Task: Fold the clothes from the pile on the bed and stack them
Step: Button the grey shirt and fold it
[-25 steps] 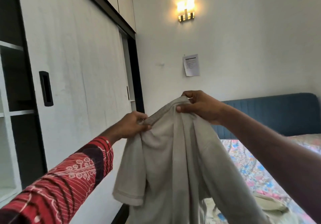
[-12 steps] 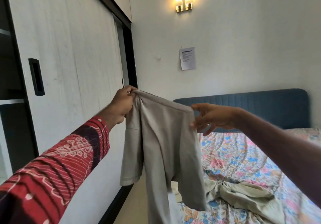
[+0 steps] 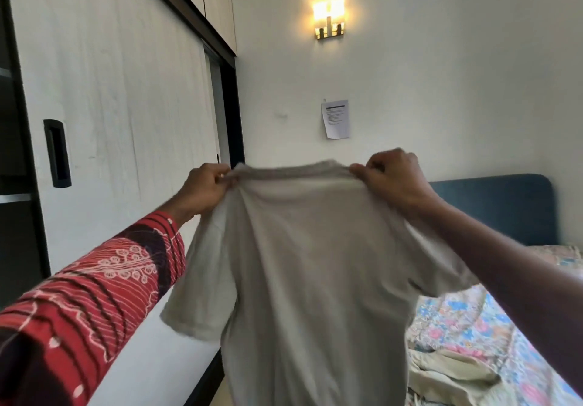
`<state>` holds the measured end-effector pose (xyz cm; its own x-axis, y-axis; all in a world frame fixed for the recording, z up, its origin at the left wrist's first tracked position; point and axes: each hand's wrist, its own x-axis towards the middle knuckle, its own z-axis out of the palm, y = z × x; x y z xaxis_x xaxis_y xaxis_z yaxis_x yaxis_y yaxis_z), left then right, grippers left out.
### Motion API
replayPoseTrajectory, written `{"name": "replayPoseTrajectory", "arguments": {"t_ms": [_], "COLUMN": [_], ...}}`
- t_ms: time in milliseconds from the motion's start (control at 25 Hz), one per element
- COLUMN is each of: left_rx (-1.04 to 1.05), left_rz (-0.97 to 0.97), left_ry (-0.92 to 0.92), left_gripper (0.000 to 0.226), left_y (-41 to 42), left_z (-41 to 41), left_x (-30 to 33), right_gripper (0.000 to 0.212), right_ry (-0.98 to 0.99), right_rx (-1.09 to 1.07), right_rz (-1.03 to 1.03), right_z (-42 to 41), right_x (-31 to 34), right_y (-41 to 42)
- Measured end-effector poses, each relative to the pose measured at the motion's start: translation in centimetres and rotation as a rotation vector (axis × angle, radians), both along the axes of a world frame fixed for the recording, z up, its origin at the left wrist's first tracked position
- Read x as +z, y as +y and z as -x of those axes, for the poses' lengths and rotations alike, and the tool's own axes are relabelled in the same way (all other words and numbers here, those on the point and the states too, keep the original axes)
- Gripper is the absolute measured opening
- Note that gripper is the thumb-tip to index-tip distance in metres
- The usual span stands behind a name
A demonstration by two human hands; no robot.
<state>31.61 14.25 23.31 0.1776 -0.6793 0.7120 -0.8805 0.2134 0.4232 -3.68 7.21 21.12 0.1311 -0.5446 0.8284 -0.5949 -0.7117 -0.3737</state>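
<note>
- Head view looks across the bed with the floral pink-and-blue cover [image 3: 467, 330], low at the right; the shirt hangs over the gap between it and the pale wooden sliding wardrobe door [image 3: 126, 96], so a slip would likely drop the cloth to the floor rather than onto the bed.
- Held up in mid-air, the light grey short-sleeved cotton T-shirt [image 3: 315, 263] hangs spread from its shoulders; being limp, it could twist or bunch as it is lowered, and the fold would come out crooked.
- One more garment, a crumpled beige piece [image 3: 448, 377], lies on the bed at the lower right; laying the shirt down over it would likely crease both.
- At one shoulder seam, the left hand [image 3: 202, 189], in a red patterned sleeve, has its grip closed, pinching the fabric.
- At the other seam, the right hand [image 3: 394, 181] pinches likewise; both holds take only a small edge, so a hard shake might pull a corner free.
</note>
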Motion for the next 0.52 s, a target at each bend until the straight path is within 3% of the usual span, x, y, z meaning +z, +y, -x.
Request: {"name": "replayPoseTrajectory", "arguments": {"t_ms": [80,120,200,240,320,400,440,520], "left_rx": [-0.001,-0.019,-0.137,-0.185,-0.167,-0.027,0.033,0.022], "left_rz": [0.197,0.237,0.161,0.076,-0.059,-0.029,0.030,0.177], "left_ry": [0.180,0.224,0.171,0.109,-0.040,-0.107,-0.053,0.237], "left_gripper": [0.033,0.036,0.037,0.036,0.023,0.004,0.009,0.020], "left_y": [-0.9,-1.2,-1.2,-0.9,-0.6,-1.3,-2.0,-2.5], "left_z": [0.5,0.4,-0.5,-1.0,-2.0,-2.6,-2.6,-1.4], "left_x": [1.0,1.3,1.8,1.8,1.5,1.3,1.2,0.9], "right_gripper": [0.046,0.047,0.050,0.050,0.048,0.047,0.046,0.039], "right_ry": [-0.021,0.104,0.402,0.447,0.221,-0.131,-0.232,-0.291], "right_rx": [0.283,0.326,0.048,-0.105,-0.119,0.097,0.219,0.403], "right_rz": [-0.181,-0.281,-0.335,-0.287,-0.216,-0.210,-0.230,-0.255], "right_z": [1.5,2.3,3.5,4.0,4.6,4.5,4.2,4.3], "right_x": [2.6,3.7,4.9,5.0,4.1,2.7,2.2,2.0], "right_y": [0.0,0.1,-0.3,-1.0,-2.0,-2.4,-2.2,-1.5]}}
